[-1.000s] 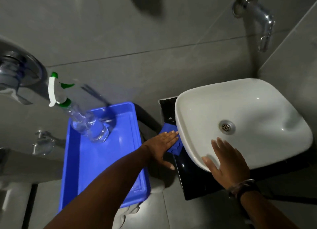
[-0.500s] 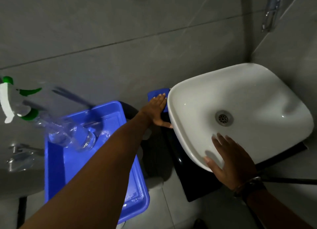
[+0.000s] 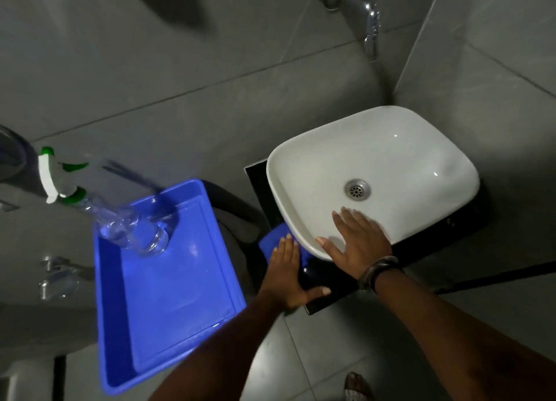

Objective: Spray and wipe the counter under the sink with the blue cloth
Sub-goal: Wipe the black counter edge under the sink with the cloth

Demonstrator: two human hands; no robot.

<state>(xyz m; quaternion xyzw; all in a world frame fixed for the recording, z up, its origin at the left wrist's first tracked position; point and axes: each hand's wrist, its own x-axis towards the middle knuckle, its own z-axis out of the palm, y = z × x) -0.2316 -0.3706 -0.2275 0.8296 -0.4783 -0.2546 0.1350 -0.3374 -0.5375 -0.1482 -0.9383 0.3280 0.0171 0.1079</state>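
Near the centre of the frame, slightly low, the left hand (image 3: 285, 272) lay flat with its fingers stretched out, palm pressing the blue cloth (image 3: 272, 242) down onto the black counter (image 3: 319, 298) rather than clutching it. The cloth showed only as a blue patch past the fingertips, at the counter's left edge and tucked just beneath the rim of the white sink (image 3: 373, 175). A little to the right, the right hand (image 3: 355, 238) was spread open and rested on the sink's near rim, fingers reaching into the basin, grasping nothing; a dark bangle (image 3: 377, 269) circled its wrist. The drain (image 3: 357, 189) sat in the middle of the basin, above the right hand's fingertips. In the left half of the frame a blue plastic tray (image 3: 180, 295) stood well apart from the counter, and a clear spray bottle (image 3: 120, 223) with a white and green trigger head leaned tilted in the tray's upper left corner, its head pointing to the upper left of the frame. A chrome tap (image 3: 361, 9) jutted from the grey tiled wall at the upper right, above the sink. At the bottom edge, right of centre, part of a foot (image 3: 358, 387) showed on the grey floor tiles.
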